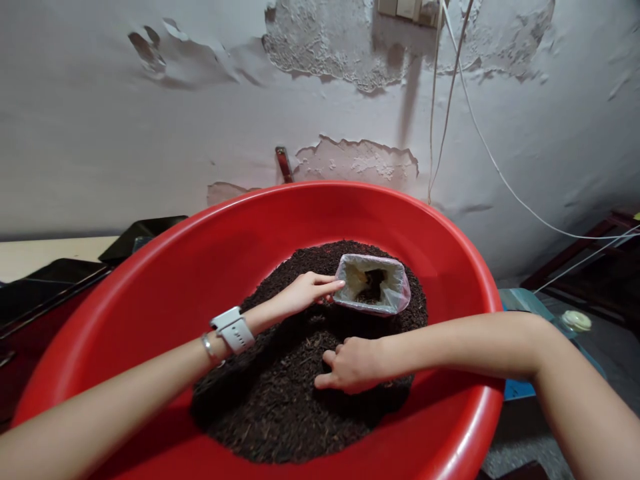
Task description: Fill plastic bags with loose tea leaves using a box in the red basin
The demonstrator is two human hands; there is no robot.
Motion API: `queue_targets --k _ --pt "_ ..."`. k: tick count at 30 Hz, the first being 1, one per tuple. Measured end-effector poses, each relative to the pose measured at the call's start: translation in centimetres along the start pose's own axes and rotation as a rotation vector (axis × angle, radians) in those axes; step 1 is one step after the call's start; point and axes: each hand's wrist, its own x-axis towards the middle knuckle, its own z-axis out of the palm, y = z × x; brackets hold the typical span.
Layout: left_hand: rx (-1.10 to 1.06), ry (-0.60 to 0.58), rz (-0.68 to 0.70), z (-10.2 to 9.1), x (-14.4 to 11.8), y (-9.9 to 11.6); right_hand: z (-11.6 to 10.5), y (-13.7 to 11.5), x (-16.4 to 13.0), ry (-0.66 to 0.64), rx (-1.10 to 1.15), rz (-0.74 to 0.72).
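A large red tub (330,200) holds a heap of dark, shredded loose tea leaves or similar dry material (295,387). My left hand (315,290), with a white-strapped watch on its wrist, grips the left side of a small box lined with a clear plastic bag (373,283). The box is tilted so its opening faces me, and some dark material lies inside. Below it, my right hand (350,365) touches the heap with fingers bent down; the fingertips are partly hidden, and I cannot make out whether they hold any leaves.
Black trays (60,280) stand left of the tub. Behind it rises a peeling white wall (200,127) with hanging cables (470,100). On the right are a clear container with a pale lid (575,321) and a dark wooden piece of furniture (575,250).
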Motion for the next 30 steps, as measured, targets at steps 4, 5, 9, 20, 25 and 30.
queue_targets --k 4,5,9,20,25,30 --pt "-0.014 0.007 -0.015 0.0 0.0 0.0 0.3 0.2 0.3 0.004 0.012 -0.012" --pt "-0.015 0.009 -0.02 0.1 0.0 0.1 0.2 0.2 0.3 -0.007 0.018 -0.013" --pt "-0.022 0.011 -0.027 0.1 0.0 0.0 0.1 0.2 0.3 -0.061 0.034 -0.041" --pt "-0.051 -0.007 0.021 0.1 -0.3 0.3 -3.9 1.7 -2.4 0.156 -0.028 0.029" --pt "0.024 0.031 0.035 0.2 -0.1 0.2 -6.3 4.3 -4.9 0.433 -0.113 0.526" --pt "0.271 0.015 0.075 -0.5 -0.3 0.9 -6.0 8.5 -5.8 0.369 -0.045 0.807"
